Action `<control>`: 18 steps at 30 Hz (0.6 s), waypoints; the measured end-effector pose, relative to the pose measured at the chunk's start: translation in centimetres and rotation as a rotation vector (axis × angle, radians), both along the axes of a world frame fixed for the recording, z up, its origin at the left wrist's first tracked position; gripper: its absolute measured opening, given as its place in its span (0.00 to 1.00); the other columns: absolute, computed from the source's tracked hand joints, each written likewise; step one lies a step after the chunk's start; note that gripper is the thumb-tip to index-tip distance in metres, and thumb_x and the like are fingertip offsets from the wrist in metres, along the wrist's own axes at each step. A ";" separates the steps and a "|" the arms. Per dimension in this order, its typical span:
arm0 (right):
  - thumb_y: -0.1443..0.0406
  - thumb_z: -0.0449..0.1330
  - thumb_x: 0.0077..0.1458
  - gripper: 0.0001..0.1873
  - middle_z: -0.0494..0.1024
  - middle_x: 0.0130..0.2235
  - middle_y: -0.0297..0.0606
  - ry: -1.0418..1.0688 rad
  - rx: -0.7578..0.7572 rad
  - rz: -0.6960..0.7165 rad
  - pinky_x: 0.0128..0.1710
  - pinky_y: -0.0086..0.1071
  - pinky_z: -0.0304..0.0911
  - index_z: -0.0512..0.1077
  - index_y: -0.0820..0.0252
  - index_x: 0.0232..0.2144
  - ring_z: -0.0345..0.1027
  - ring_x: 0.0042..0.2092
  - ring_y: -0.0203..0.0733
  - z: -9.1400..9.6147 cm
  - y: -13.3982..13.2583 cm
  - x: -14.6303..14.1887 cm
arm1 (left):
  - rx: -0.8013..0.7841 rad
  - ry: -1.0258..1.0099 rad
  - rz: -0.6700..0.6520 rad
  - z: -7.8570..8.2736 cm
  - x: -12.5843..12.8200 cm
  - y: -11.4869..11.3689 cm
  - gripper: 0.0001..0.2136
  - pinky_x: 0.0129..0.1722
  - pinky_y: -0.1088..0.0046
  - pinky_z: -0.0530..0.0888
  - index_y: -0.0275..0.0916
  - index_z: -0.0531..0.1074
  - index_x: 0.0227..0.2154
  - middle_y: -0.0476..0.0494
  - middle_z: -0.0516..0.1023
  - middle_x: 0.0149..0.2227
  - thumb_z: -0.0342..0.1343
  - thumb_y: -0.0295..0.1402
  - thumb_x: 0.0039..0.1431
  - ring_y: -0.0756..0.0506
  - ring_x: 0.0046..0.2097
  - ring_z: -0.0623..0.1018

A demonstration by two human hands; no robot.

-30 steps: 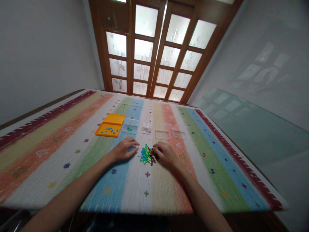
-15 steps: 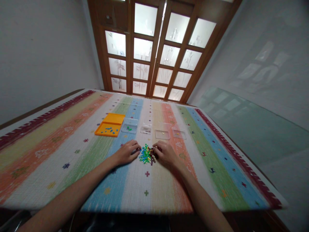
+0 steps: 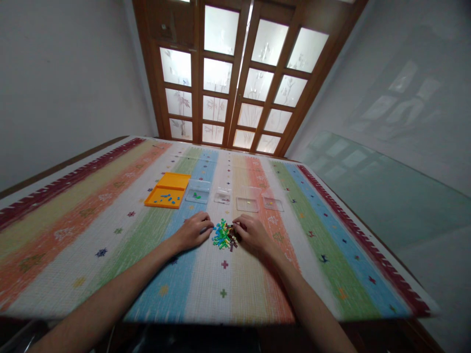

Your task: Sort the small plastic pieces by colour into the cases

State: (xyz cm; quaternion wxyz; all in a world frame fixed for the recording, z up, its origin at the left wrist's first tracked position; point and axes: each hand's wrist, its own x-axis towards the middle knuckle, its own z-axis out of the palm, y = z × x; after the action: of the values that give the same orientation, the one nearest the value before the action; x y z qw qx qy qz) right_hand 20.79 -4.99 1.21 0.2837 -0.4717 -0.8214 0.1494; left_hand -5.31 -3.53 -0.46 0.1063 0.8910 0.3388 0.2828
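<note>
A small pile of tiny coloured pieces, green, blue, yellow and dark red, lies on the striped tablecloth. My left hand rests just left of the pile, fingers curled, with thumb and forefinger pinched at its edge. My right hand lies against the pile's right side with its fingers bent down onto the pieces. Whether either pinch has a piece in it is too small to see.
Beyond the pile stands a row of shallow trays: an orange tray with blue pieces, a clear tray with a green piece, and three more clear trays. A wooden glazed door is behind the table. A glass-topped surface lies at the right.
My left hand has slid right to the edge of the pile and its fingers have curled into a pinch. My right hand has barely moved.
</note>
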 end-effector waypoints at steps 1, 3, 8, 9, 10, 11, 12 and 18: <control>0.69 0.57 0.64 0.08 0.79 0.34 0.38 0.001 0.000 -0.001 0.36 0.31 0.59 0.77 0.60 0.35 0.71 0.35 0.39 0.0 0.0 0.0 | -0.001 -0.001 -0.002 0.0 -0.1 0.1 0.09 0.43 0.68 0.72 0.38 0.77 0.36 0.42 0.74 0.38 0.52 0.30 0.66 0.44 0.42 0.75; 0.69 0.57 0.64 0.08 0.79 0.34 0.38 0.000 0.001 0.000 0.36 0.31 0.59 0.77 0.60 0.34 0.71 0.35 0.39 0.0 0.1 0.1 | 0.002 -0.010 -0.010 0.1 -0.3 0.2 0.09 0.43 0.68 0.73 0.38 0.77 0.37 0.41 0.74 0.38 0.51 0.30 0.67 0.44 0.42 0.74; 0.69 0.57 0.64 0.08 0.79 0.34 0.38 -0.013 0.010 0.005 0.36 0.31 0.59 0.77 0.60 0.34 0.70 0.35 0.39 0.0 0.1 0.1 | 0.018 -0.025 0.012 0.3 -0.8 0.5 0.10 0.43 0.67 0.73 0.37 0.77 0.38 0.41 0.74 0.38 0.50 0.30 0.67 0.44 0.42 0.74; 0.69 0.57 0.64 0.08 0.79 0.34 0.38 -0.014 0.012 0.003 0.36 0.31 0.58 0.77 0.60 0.34 0.70 0.35 0.39 0.0 0.1 0.1 | 0.025 -0.023 0.022 0.3 -0.9 0.6 0.10 0.44 0.67 0.73 0.37 0.77 0.38 0.41 0.75 0.38 0.50 0.30 0.67 0.44 0.42 0.74; 0.69 0.57 0.64 0.09 0.79 0.34 0.38 -0.015 0.015 0.002 0.36 0.31 0.58 0.77 0.60 0.34 0.70 0.35 0.38 0.0 0.0 0.1 | 0.034 -0.021 0.032 0.3 -1.1 0.7 0.10 0.44 0.67 0.73 0.37 0.77 0.39 0.41 0.75 0.38 0.50 0.30 0.67 0.44 0.42 0.74; 0.69 0.57 0.64 0.09 0.79 0.34 0.38 -0.018 0.017 0.000 0.35 0.31 0.58 0.77 0.60 0.34 0.70 0.35 0.38 0.0 0.0 0.1 | 0.044 -0.025 0.043 0.4 -1.4 1.0 0.09 0.44 0.67 0.73 0.37 0.77 0.39 0.41 0.75 0.38 0.51 0.31 0.67 0.43 0.43 0.74; 0.68 0.57 0.64 0.09 0.79 0.34 0.38 -0.020 0.018 -0.001 0.35 0.31 0.58 0.77 0.60 0.34 0.70 0.35 0.38 0.1 0.0 0.1 | 0.052 -0.031 0.057 0.5 -1.7 1.2 0.09 0.45 0.66 0.73 0.37 0.77 0.38 0.41 0.75 0.38 0.51 0.32 0.66 0.43 0.43 0.74; 0.68 0.57 0.64 0.09 0.79 0.34 0.39 -0.034 0.021 0.002 0.35 0.31 0.58 0.77 0.60 0.34 0.70 0.35 0.39 0.2 -0.1 0.1 | 0.096 -0.112 0.270 1.9 -5.8 3.6 0.10 0.46 0.63 0.73 0.39 0.78 0.36 0.42 0.75 0.36 0.52 0.36 0.64 0.43 0.41 0.74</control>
State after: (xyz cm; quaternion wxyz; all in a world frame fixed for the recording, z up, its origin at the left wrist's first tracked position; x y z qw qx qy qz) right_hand 20.88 -5.13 1.42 0.2744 -0.4705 -0.8281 0.1327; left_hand -11.13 0.07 1.43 0.0434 0.8243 0.4351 0.3595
